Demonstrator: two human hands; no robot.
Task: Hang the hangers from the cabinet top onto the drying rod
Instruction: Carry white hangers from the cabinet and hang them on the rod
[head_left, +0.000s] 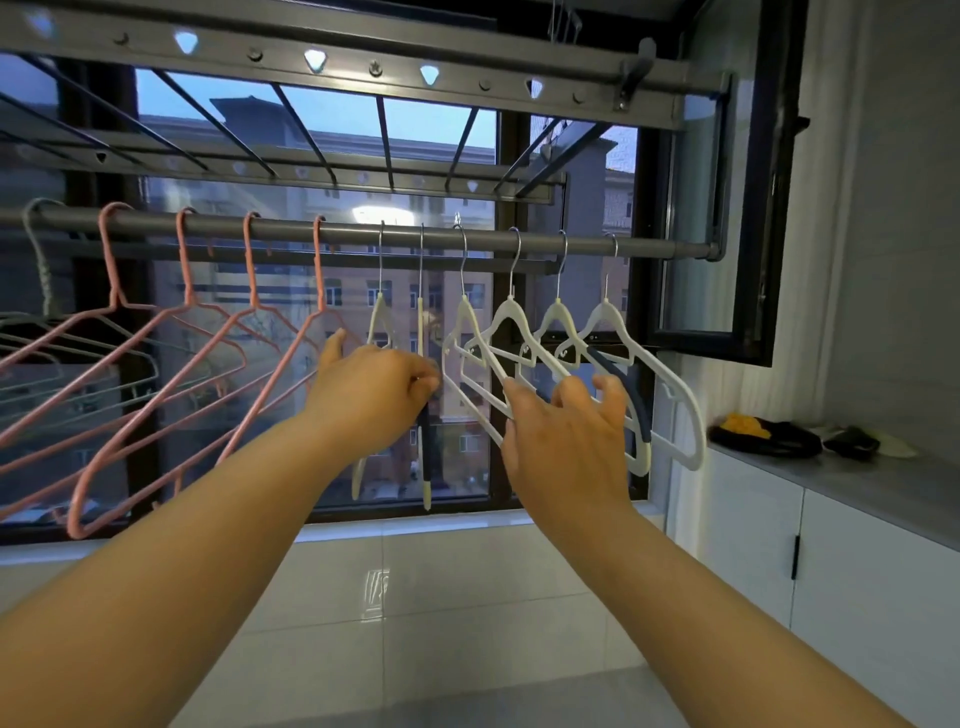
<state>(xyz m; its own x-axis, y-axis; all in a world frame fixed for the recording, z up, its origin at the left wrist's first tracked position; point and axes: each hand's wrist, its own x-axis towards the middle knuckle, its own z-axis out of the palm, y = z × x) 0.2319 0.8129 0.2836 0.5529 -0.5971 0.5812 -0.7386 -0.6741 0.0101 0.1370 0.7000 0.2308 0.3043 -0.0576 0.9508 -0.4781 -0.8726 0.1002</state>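
A grey drying rod runs across the window at head height. Several pink wire hangers hang on its left half. Several white plastic hangers with metal hooks hang on its right half. My left hand is pinched on one white hanger that hangs edge-on near the rod's middle. My right hand has its fingers spread and touches the lower bars of the white hangers to the right. The white cabinet's grey top lies at the right; no hangers show on it.
A grey overhead drying rack spans the ceiling above the rod. An opened black window sash juts inward at the right. On the cabinet top lie a black and yellow item and a dark item. Glossy tiled floor lies below.
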